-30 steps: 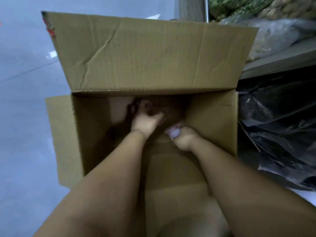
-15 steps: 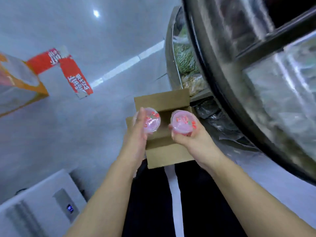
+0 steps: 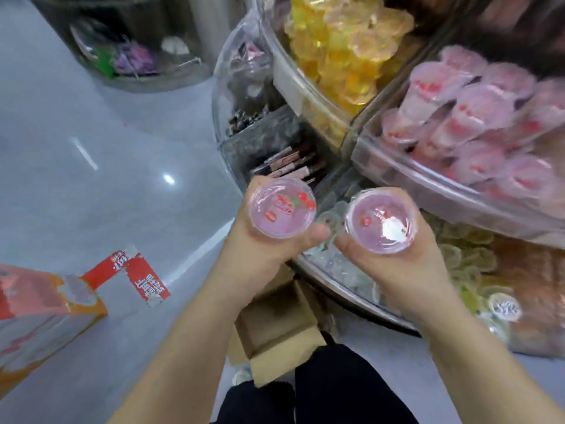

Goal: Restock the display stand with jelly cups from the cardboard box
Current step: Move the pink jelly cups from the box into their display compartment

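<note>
Carrying step: left hand (image 3: 269,240) is gripping one pink jelly cup (image 3: 282,207), right hand (image 3: 397,258) gripping another (image 3: 380,221), both held w/ lids up just below the pink-cup bin (image 3: 428,182). Next: lifting up & right over its rim, setting atop the pile.

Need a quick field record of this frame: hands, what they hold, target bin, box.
left hand: grips a pink jelly cup, lid up
right hand: grips a second pink jelly cup, lid up
target: bin of pink cups, upper right on display stand
neighbour bin: yellow cups
cardboard box: on floor below hands, open
</note>
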